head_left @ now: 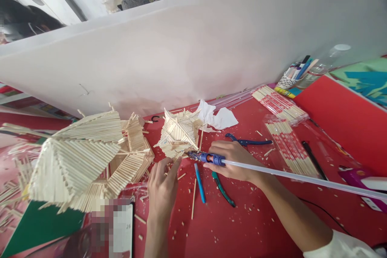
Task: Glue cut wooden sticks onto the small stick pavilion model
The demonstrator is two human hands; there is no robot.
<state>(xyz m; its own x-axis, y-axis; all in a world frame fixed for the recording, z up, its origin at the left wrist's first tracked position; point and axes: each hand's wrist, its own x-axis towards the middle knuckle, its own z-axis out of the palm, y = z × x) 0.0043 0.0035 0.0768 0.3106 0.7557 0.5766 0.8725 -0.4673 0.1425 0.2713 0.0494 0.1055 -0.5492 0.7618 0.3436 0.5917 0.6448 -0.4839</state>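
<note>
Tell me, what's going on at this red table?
A person is working bare-handed on a small stick model. The right hand grips what looks like a glue gun, with a long translucent rod trailing from its back and its tip at the model's near edge. The left hand is at that edge too, though whether it pinches a stick is hard to tell. A larger stick structure stands to the left, and packs of sticks lie to the right.
</note>
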